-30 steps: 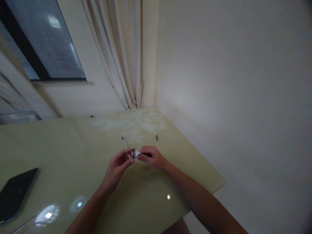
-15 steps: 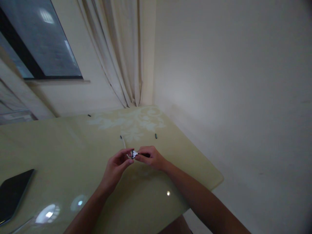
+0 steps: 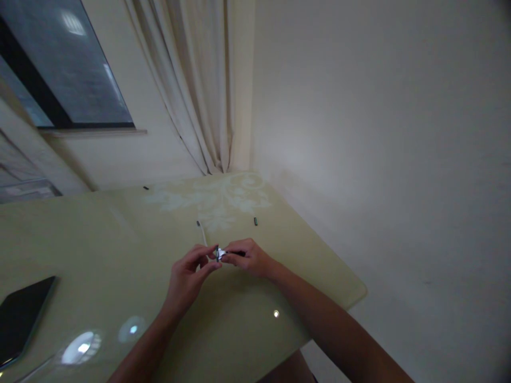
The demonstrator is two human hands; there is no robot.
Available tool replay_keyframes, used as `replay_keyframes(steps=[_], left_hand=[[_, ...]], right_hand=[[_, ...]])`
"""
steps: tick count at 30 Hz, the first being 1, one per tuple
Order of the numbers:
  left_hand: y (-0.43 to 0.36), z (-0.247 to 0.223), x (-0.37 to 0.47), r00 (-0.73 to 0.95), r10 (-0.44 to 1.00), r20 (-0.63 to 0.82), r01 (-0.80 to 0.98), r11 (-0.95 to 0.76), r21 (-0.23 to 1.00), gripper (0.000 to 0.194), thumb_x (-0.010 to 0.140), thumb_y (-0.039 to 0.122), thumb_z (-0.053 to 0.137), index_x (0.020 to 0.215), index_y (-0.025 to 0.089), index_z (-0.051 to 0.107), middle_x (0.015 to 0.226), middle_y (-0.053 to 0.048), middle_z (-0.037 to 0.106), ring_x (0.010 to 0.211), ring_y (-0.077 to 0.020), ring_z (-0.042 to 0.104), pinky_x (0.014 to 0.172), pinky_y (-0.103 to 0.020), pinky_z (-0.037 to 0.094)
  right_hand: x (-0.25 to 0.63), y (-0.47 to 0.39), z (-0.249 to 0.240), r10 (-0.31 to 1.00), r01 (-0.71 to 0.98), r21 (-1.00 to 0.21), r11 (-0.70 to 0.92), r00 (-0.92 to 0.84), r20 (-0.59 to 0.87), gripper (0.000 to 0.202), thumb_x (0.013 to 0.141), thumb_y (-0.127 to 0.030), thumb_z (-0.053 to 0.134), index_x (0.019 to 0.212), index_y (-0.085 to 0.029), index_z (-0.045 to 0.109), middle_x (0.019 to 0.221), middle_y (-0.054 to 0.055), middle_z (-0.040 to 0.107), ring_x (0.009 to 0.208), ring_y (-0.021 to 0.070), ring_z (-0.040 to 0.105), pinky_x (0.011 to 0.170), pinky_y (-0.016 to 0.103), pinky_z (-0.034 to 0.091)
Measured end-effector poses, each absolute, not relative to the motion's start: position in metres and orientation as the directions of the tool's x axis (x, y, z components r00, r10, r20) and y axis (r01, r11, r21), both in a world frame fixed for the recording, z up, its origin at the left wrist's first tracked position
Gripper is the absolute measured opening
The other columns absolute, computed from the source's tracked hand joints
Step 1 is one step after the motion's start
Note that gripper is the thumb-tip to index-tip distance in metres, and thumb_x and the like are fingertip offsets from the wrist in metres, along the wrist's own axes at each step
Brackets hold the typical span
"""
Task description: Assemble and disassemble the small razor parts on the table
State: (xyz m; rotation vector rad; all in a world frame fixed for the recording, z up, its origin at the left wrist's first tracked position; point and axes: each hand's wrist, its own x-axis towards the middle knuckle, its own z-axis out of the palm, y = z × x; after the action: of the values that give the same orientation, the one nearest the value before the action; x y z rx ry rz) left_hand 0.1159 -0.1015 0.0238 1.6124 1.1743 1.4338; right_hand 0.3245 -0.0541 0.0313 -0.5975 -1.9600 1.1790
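My left hand [image 3: 187, 274] is closed in a pinch, thumb and fingertips on the dark, thin edge of a small silver metal piece [image 3: 221, 254]. Facing it, my right hand [image 3: 249, 257] pinches the piece's other side, where a dark stem runs back under the fingers. Its exact kind is too small to tell. The two hands almost meet above the table. Just behind the left fingers, a thin white cord [image 3: 203, 233] with a dark tip lies on the tabletop, its near end hidden by the hand.
A small dark rectangular piece [image 3: 256, 221] lies beyond my right hand, another dark bit [image 3: 146, 188] near the table's back edge. At the left rests a black tablet-like slab [image 3: 24, 317]. The pale green table [image 3: 319, 276] meets a wall on the right; a curtain [image 3: 199, 96] hangs behind.
My left hand has shifted slightly left and its fingers have changed angle on the small metal piece, which is turned a little. The right hand stays nearly still.
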Motion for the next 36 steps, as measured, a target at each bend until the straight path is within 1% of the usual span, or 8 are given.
replay_keyframes(steps=[10, 18, 25, 27, 29, 31, 33, 36], left_hand=[[-0.104, 0.02, 0.116, -0.028, 0.922, 0.385, 0.261, -0.365, 0.894, 0.026, 0.075, 0.033, 0.083, 0.098, 0.023, 0.082, 0.08, 0.0, 0.069, 0.072, -0.0154, 0.061, 0.067, -0.027, 0.047], [-0.101, 0.018, 0.116, 0.052, 0.937, 0.344, 0.258, -0.346, 0.902, 0.04, 0.079, 0.036, 0.081, 0.115, 0.023, 0.072, 0.074, 0.003, 0.061, 0.064, -0.0126, 0.055, 0.063, -0.025, 0.046], [-0.1, 0.024, 0.114, 0.018, 0.954, 0.301, 0.294, -0.293, 0.91, 0.041, 0.085, 0.047, 0.074, 0.116, 0.02, 0.07, 0.071, 0.003, 0.061, 0.062, -0.013, 0.054, 0.058, -0.024, 0.043], [-0.097, 0.024, 0.109, -0.011, 0.959, 0.283, 0.342, -0.262, 0.902, 0.049, 0.086, 0.053, 0.07, 0.122, 0.021, 0.067, 0.081, 0.0, 0.066, 0.06, -0.0127, 0.053, 0.056, -0.024, 0.043], [-0.094, 0.022, 0.103, -0.069, 0.947, 0.313, 0.47, -0.246, 0.847, 0.054, 0.085, 0.059, 0.067, 0.124, 0.021, 0.066, 0.093, -0.002, 0.069, 0.059, -0.0131, 0.053, 0.057, -0.027, 0.044], [-0.09, 0.017, 0.098, -0.117, 0.927, 0.356, 0.658, -0.196, 0.727, 0.053, 0.086, 0.063, 0.063, 0.117, 0.021, 0.066, 0.096, -0.004, 0.069, 0.063, -0.0161, 0.056, 0.062, -0.03, 0.045], [-0.086, 0.011, 0.097, -0.114, 0.929, 0.351, 0.805, -0.12, 0.58, 0.05, 0.087, 0.067, 0.057, 0.104, 0.02, 0.065, 0.092, -0.005, 0.068, 0.073, -0.0214, 0.062, 0.068, -0.033, 0.047], [-0.082, 0.008, 0.102, -0.028, 0.966, 0.256, 0.928, -0.07, 0.366, 0.049, 0.089, 0.069, 0.053, 0.088, 0.021, 0.061, 0.089, -0.008, 0.068, 0.084, -0.027, 0.065, 0.075, -0.036, 0.046]], right_hand=[[0.325, -0.052, 0.031, 0.687, 0.015, -0.899, 0.438, -0.65, 0.324, 0.039, 0.094, -0.052, 0.067, 0.093, -0.014, 0.078, 0.075, 0.001, 0.065, 0.067, 0.0129, 0.051, 0.063, 0.024, 0.039], [0.327, -0.048, 0.032, 0.728, 0.067, -0.889, 0.452, -0.603, 0.325, 0.041, 0.092, -0.054, 0.069, 0.09, -0.013, 0.078, 0.066, -0.003, 0.054, 0.062, 0.0108, 0.044, 0.059, 0.024, 0.032], [0.328, -0.045, 0.035, 0.672, 0.047, -0.821, 0.57, -0.602, 0.431, 0.031, 0.095, -0.045, 0.068, 0.095, -0.016, 0.078, 0.085, 0.002, 0.059, 0.071, 0.0128, 0.053, 0.067, 0.025, 0.041], [0.332, -0.036, 0.033, 0.695, 0.081, -0.806, 0.586, -0.562, 0.449, 0.025, 0.094, -0.04, 0.071, 0.101, -0.018, 0.079, 0.092, 0.003, 0.059, 0.074, 0.013, 0.054, 0.068, 0.025, 0.043], [0.343, -0.022, 0.03, 0.767, 0.184, -0.795, 0.577, -0.458, 0.45, 0.022, 0.091, -0.035, 0.072, 0.105, -0.018, 0.079, 0.096, 0.004, 0.061, 0.077, 0.0141, 0.056, 0.07, 0.025, 0.044], [0.362, -0.003, 0.028, 0.878, 0.365, -0.799, 0.478, -0.217, 0.426, 0.018, 0.09, -0.028, 0.071, 0.103, -0.018, 0.079, 0.094, 0.005, 0.065, 0.078, 0.0157, 0.059, 0.073, 0.026, 0.046], [0.386, 0.014, 0.025, 0.934, 0.527, -0.812, 0.25, 0.091, 0.347, 0.018, 0.089, -0.023, 0.07, 0.103, -0.017, 0.079, 0.089, 0.005, 0.07, 0.078, 0.0175, 0.063, 0.075, 0.027, 0.047], [0.42, 0.028, 0.022, 0.91, 0.668, -0.742, -0.048, 0.335, 0.243, 0.021, 0.09, -0.024, 0.07, 0.108, -0.019, 0.08, 0.098, 0.007, 0.078, 0.088, 0.0204, 0.07, 0.078, 0.027, 0.048]])
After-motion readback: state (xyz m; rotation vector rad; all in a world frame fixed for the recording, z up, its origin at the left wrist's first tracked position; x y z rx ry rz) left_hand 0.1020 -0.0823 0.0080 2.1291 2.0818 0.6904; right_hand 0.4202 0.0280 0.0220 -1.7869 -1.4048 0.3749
